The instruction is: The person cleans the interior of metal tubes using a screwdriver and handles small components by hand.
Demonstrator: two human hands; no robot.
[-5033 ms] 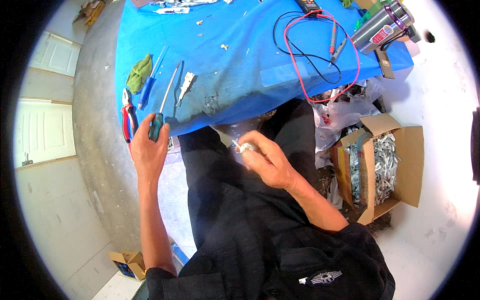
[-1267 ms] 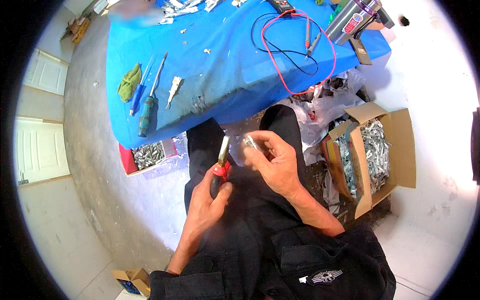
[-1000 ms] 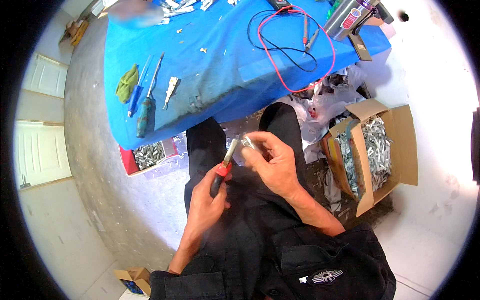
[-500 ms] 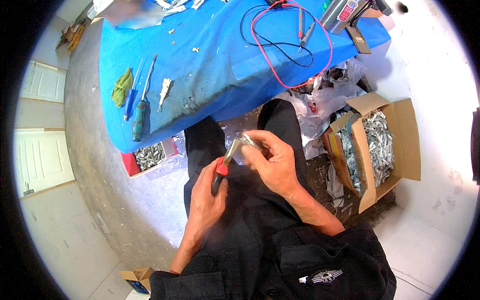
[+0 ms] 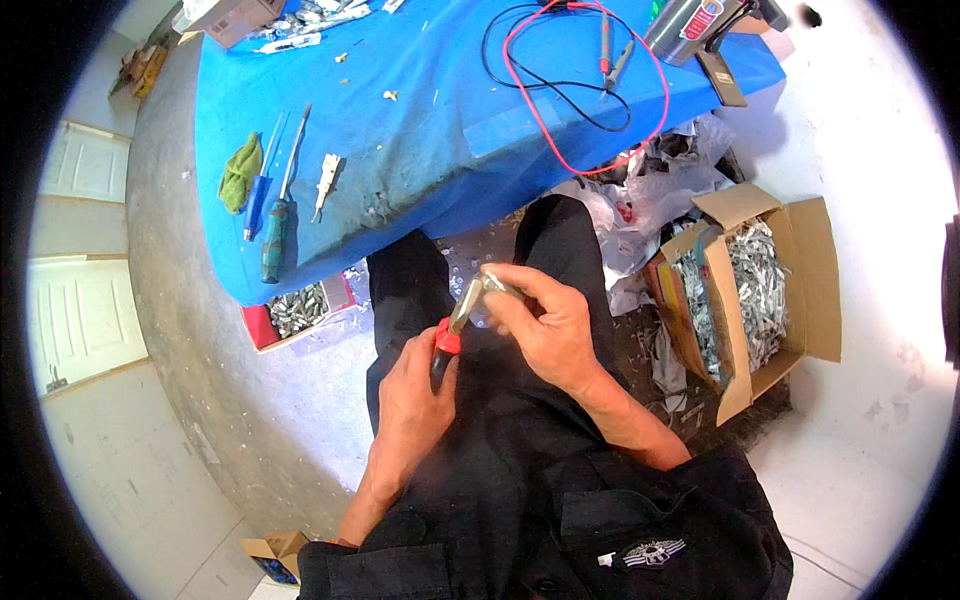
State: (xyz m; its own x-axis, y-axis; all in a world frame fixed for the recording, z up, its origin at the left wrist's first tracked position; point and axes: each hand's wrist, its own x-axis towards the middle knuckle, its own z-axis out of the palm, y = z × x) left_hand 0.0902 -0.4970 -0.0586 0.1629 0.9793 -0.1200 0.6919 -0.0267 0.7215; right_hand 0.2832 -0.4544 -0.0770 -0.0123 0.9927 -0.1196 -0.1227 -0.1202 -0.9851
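My left hand (image 5: 412,395) is closed around the red and black handles of a pair of pliers (image 5: 447,340), whose metal jaws point up and to the right. My right hand (image 5: 555,335) pinches a small shiny metal piece (image 5: 493,283) between thumb and fingers, right at the tip of the jaws. The fingers cover much of the piece, so its exact kind cannot be made out. Both hands are held above my lap, in front of the blue-covered table (image 5: 400,140).
On the table lie two screwdrivers (image 5: 275,235), a green cloth (image 5: 240,172), test leads (image 5: 610,75) and a metal mug (image 5: 690,30). To the right stands a carton (image 5: 740,390) of metal strips. A box (image 5: 262,330) of small metal parts sits under the table's left corner.
The pliers and my left hand have shifted very slightly to the right. My right fingers have moved a little on the metal piece.
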